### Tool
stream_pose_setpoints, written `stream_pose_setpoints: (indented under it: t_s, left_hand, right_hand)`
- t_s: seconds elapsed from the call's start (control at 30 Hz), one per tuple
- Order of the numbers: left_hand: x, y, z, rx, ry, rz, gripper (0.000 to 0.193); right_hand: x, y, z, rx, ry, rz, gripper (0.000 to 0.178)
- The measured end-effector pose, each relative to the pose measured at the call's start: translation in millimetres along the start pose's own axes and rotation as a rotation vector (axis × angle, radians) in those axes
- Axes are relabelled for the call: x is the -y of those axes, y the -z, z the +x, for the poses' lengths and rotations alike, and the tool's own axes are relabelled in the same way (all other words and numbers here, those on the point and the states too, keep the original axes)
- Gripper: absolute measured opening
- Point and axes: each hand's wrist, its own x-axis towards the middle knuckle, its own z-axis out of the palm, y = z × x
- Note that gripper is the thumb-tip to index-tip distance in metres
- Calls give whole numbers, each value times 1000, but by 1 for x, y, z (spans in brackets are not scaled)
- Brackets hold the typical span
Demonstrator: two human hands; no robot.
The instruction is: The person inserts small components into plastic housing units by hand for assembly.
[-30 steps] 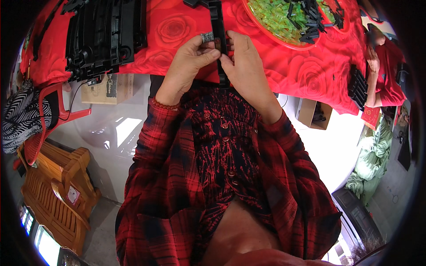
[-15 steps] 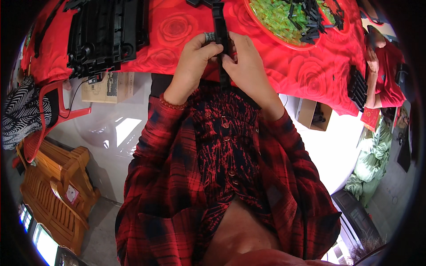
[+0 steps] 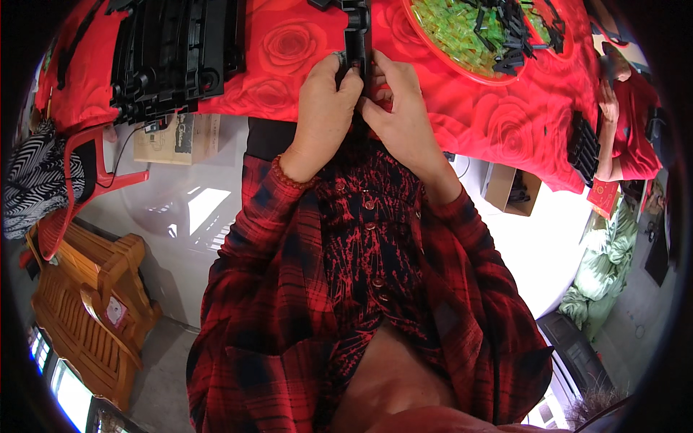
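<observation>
A long black plastic part point(image 3: 356, 40) lies at the near edge of a table covered with a red rose-patterned cloth point(image 3: 289, 58). My left hand point(image 3: 323, 108) grips its left side, thumb and fingers closed around it with a small grey piece at the fingertips. My right hand point(image 3: 398, 108) holds the part's right side, fingers pressed against it. Both forearms wear red and black plaid sleeves.
A stack of black plastic frames point(image 3: 173, 54) sits on the table at the left. A red tray of green and black small pieces point(image 3: 476, 36) stands at the right. Another person point(image 3: 628, 108) sits far right. A red chair point(image 3: 79, 180), wooden furniture point(image 3: 86, 303), cardboard boxes below.
Both hands have pushed up along the black part toward the table; the small grey piece is now pressed against it.
</observation>
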Motion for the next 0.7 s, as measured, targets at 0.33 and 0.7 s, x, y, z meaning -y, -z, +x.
stream_pose_setpoints:
  t_s: [0.33, 0.7]
  left_hand:
    - [4, -5, -2, -93, -126, -60, 12]
    - [2, -9, -2, -14, 67, -421, 16]
  right_hand:
    - [14, 0, -1, -42, 122, -98, 62]
    - [1, -5, -1, -109, 31, 60, 60]
